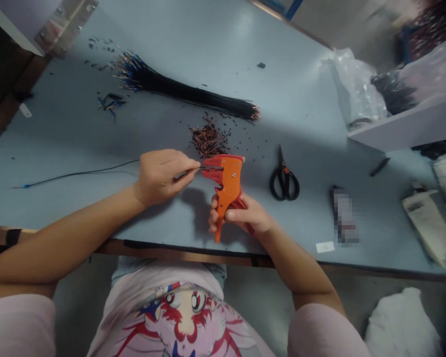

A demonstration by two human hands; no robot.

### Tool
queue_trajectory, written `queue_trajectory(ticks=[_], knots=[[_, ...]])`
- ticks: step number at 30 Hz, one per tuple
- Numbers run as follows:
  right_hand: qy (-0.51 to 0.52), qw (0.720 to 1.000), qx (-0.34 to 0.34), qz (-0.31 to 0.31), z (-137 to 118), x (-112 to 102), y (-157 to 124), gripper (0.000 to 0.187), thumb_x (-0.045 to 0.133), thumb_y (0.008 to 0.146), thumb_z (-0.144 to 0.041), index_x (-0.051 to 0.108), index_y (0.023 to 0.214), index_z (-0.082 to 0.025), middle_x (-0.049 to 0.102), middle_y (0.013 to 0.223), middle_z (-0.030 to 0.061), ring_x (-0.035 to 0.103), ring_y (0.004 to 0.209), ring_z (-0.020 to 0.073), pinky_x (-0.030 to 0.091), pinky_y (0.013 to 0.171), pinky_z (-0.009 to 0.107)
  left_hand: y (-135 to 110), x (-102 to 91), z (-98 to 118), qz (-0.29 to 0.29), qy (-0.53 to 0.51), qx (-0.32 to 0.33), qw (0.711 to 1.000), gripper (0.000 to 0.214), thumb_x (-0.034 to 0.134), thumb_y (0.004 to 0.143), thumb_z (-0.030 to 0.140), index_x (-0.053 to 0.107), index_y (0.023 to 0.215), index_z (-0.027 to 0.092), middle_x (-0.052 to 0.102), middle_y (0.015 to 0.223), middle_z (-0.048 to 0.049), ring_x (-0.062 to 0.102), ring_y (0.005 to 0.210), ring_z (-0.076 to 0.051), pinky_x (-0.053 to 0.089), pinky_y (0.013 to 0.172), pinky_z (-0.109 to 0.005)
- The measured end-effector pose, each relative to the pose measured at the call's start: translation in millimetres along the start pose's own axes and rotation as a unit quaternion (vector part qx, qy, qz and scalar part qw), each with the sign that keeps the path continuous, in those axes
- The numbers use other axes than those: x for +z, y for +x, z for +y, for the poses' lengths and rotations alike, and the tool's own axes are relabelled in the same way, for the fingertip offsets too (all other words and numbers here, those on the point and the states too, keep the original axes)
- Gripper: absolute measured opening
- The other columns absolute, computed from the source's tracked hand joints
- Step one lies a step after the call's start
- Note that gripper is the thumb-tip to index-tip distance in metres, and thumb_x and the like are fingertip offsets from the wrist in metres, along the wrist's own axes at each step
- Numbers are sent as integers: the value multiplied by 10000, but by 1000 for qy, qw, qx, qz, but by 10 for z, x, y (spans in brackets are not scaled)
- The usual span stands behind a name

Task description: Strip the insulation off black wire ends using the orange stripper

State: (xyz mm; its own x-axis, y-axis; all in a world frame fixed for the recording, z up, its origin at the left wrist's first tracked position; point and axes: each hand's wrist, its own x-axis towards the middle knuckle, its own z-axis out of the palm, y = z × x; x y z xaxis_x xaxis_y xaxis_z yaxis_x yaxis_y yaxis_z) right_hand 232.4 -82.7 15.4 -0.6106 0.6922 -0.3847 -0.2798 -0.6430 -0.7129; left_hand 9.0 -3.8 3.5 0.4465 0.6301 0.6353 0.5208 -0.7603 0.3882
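Head view: left hand (159, 177), fingers pinched on thin wire (82, 173); right hand (241, 214), fingers wrapped round orange plastic stripper (228, 186).

1. I could read no text, brand or number anywhere on my workbench (208, 49).
2. The pixelated object (344, 215) near the bench's front edge was blurred beyond reading.
3. The small white label (325, 247) by that edge showed nothing legible.
4. My orange wire stripper (228, 188) carried no marking I could read.

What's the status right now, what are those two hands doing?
Right hand: holding orange wire stripper. Left hand: thin black wire, tip in its jaws. Scissors lie apart.
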Motion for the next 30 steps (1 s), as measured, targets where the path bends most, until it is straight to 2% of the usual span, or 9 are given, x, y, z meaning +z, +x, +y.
queue_trajectory(ticks=[10,18,25,30], knots=[[1,1000,-5,1,25,4,2,356,735,722,-287,562,983,-118,641,804,48,669,714,207,545,649,383,21,-5,44,-20,19,-6,1000,94,559,815,244,652,797,242,637,598,23,557,545,-106,387,537,-246],[-15,1000,-11,25,45,27,16,325,730,732,-303,562,943,-121,620,781,30,654,641,173,549,595,348,30,17,72,-1,-16,-18,1000,91,563,807,219,646,769,219,617,580,30,524,517,-90,380,530,-235],[-21,999,-22,30,36,24,14,335,732,730,-314,555,946,-128,616,772,24,653,639,172,551,599,351,45,17,85,-16,-19,-51,998,128,540,815,232,649,749,221,613,579,23,505,497,-93,376,521,-241],[-25,999,-15,25,34,16,20,360,737,718,-327,551,951,-125,625,768,28,651,644,182,552,588,354,52,16,89,-14,-24,-47,999,126,543,813,230,646,741,217,608,570,27,507,502,-89,377,527,-239]])
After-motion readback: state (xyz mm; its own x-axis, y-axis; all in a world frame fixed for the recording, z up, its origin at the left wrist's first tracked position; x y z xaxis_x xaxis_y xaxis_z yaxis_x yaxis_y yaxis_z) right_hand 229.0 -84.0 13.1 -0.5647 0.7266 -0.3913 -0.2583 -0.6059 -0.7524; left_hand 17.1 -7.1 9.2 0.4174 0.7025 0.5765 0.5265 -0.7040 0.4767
